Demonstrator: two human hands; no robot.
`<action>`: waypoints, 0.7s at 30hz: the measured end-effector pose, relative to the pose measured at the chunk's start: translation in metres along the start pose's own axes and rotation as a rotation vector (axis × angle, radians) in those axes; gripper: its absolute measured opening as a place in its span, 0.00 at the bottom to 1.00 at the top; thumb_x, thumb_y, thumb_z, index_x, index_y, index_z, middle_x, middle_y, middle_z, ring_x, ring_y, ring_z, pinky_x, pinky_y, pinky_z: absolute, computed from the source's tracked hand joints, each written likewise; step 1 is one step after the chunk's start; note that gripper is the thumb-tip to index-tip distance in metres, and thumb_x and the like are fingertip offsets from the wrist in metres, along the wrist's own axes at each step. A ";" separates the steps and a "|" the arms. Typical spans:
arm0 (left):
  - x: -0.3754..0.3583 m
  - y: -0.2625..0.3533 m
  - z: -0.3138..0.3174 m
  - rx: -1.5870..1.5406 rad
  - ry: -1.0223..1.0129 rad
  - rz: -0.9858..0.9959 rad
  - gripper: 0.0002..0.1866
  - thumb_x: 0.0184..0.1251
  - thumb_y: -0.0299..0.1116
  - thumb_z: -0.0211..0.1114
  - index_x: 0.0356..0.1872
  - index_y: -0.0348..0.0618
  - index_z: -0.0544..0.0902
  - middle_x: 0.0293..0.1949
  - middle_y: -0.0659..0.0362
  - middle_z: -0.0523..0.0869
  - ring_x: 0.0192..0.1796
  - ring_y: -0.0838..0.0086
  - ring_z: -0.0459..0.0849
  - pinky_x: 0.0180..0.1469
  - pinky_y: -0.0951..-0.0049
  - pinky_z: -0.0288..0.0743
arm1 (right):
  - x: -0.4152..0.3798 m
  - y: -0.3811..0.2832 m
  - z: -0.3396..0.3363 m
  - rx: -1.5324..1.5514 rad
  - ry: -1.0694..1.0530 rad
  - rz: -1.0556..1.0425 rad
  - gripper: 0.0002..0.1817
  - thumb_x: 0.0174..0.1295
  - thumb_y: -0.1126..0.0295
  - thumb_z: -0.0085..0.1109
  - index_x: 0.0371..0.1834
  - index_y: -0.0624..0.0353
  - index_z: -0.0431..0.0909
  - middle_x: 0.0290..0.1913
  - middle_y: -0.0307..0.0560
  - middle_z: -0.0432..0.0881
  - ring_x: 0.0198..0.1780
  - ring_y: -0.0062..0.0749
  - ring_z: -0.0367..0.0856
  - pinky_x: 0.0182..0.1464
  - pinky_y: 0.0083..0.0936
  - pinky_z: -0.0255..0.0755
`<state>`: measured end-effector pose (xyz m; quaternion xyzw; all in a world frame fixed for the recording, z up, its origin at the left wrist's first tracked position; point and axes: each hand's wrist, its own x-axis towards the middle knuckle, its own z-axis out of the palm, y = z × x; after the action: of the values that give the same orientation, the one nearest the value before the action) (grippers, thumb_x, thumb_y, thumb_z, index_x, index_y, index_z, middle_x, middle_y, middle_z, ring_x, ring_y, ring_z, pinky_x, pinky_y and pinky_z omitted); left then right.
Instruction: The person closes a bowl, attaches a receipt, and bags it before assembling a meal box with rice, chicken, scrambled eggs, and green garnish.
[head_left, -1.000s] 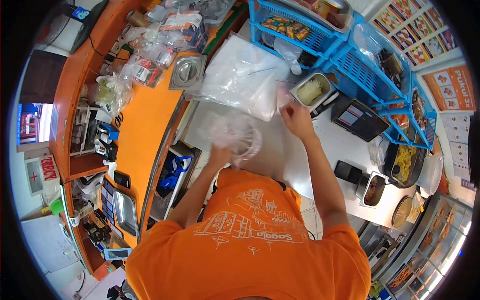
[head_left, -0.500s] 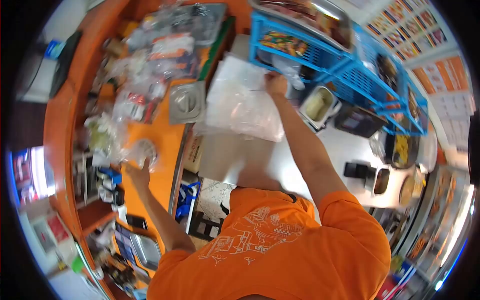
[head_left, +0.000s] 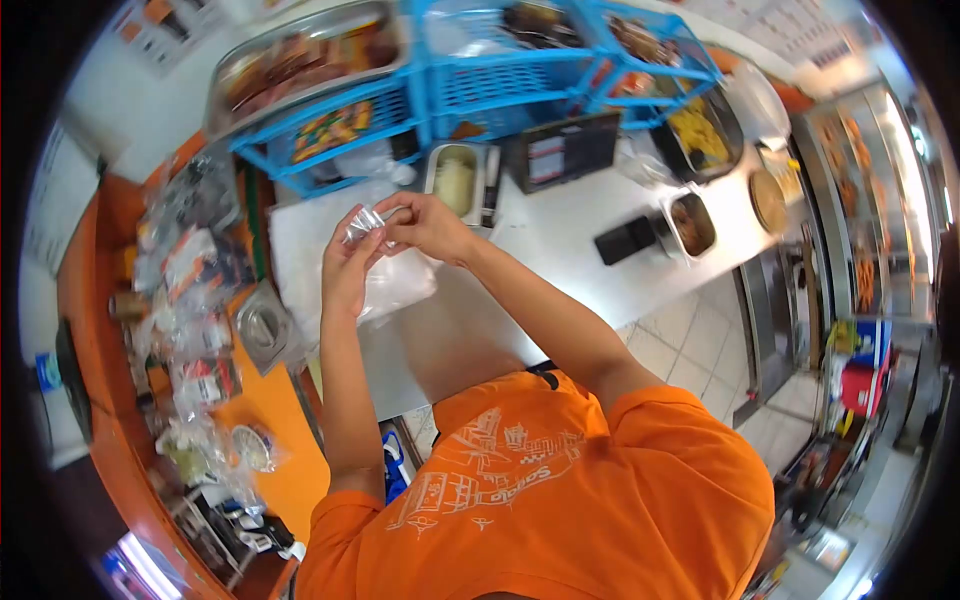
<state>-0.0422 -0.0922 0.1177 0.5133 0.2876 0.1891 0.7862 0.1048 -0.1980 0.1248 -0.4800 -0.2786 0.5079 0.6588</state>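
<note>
Both hands meet above the steel counter (head_left: 560, 250), over a stack of whitish plastic bags or sheets (head_left: 398, 288). Between the fingers is a small piece of shiny, clear crinkled plastic (head_left: 362, 225). My left hand (head_left: 348, 265) has its fingers closed around the plastic from the left. From the right, the bent fingers of my right hand (head_left: 430, 228) pinch at the same piece, their tips close to the left thumb. A steel tub of pale food (head_left: 456, 185) stands just beyond the right hand.
Blue plastic baskets (head_left: 500, 85) line the back, with a steel tray of meat (head_left: 310, 65) on top at left. A black phone-like object (head_left: 626, 242) lies near a small steel container (head_left: 692, 222). Bagged goods and a steel lid (head_left: 265, 325) sit on the orange counter (head_left: 270, 430).
My left hand has come from the orange counter at left to the steel counter, meeting my right hand. Clear plastic now shows between them. The view has swung to the right.
</note>
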 end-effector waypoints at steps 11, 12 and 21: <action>-0.038 -0.090 0.310 0.738 0.151 0.615 0.24 0.52 0.31 0.81 0.50 0.42 0.80 0.38 0.56 0.87 0.43 0.68 0.85 0.49 0.64 0.76 | -0.250 -0.081 -0.218 -0.486 0.404 0.064 0.06 0.61 0.73 0.66 0.35 0.65 0.87 0.31 0.43 0.87 0.34 0.23 0.84 0.38 0.22 0.79; -0.044 -0.103 0.344 0.727 0.136 0.617 0.24 0.52 0.31 0.81 0.50 0.42 0.80 0.38 0.56 0.87 0.43 0.68 0.85 0.49 0.64 0.76 | -0.278 -0.088 -0.238 -0.493 0.421 0.063 0.06 0.61 0.73 0.66 0.35 0.65 0.87 0.31 0.43 0.87 0.34 0.23 0.84 0.38 0.22 0.79; -0.038 -0.173 0.559 0.466 -0.712 -0.051 0.10 0.67 0.32 0.71 0.38 0.33 0.86 0.31 0.58 0.89 0.32 0.80 0.86 0.35 0.77 0.79 | -0.446 -0.125 -0.372 -0.416 0.854 0.061 0.10 0.54 0.71 0.70 0.22 0.66 0.81 0.24 0.43 0.84 0.26 0.20 0.78 0.30 0.22 0.73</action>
<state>0.2904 -0.5744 0.1405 0.7034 0.0457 -0.0894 0.7037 0.3258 -0.7483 0.1502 -0.7757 -0.0642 0.2177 0.5889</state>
